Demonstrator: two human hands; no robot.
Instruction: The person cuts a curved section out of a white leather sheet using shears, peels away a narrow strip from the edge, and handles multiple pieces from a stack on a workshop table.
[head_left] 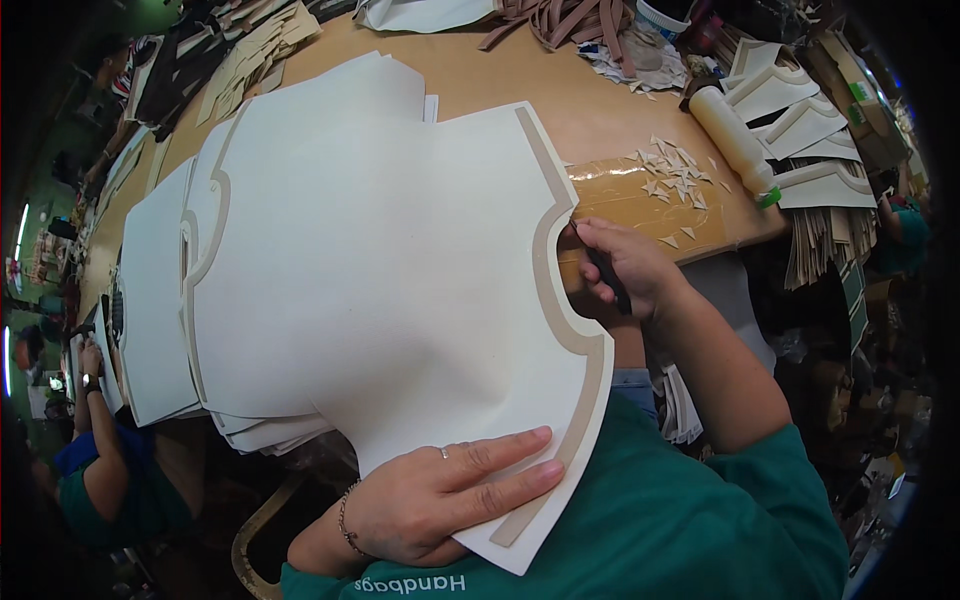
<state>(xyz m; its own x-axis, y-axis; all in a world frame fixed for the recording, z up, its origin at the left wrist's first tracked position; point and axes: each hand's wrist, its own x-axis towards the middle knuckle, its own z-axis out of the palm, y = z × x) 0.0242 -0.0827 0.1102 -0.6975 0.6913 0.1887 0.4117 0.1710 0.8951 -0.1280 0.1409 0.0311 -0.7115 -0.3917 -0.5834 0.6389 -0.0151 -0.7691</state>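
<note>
The left hand (425,500) lies with fingers outstretched at six o'clock on the white panel (380,250), thumb hidden, so I cannot tell whether it pinches; the right hand (632,268), at three o'clock, is curled around a black tool (610,282) at the notched edge. Mid-view, the panel overhangs the bench (455,75). Pointed scraps (680,180) and a bottle (728,138) lie toward two o'clock, other white panels (152,300) toward nine.

And here's the left hand (430,500) laying two fingers across a notched white panel (400,250), right hand (630,265) gripping a black-handled tool (607,278) at its curved edge, pale scraps (677,178) scattered beyond!
</note>
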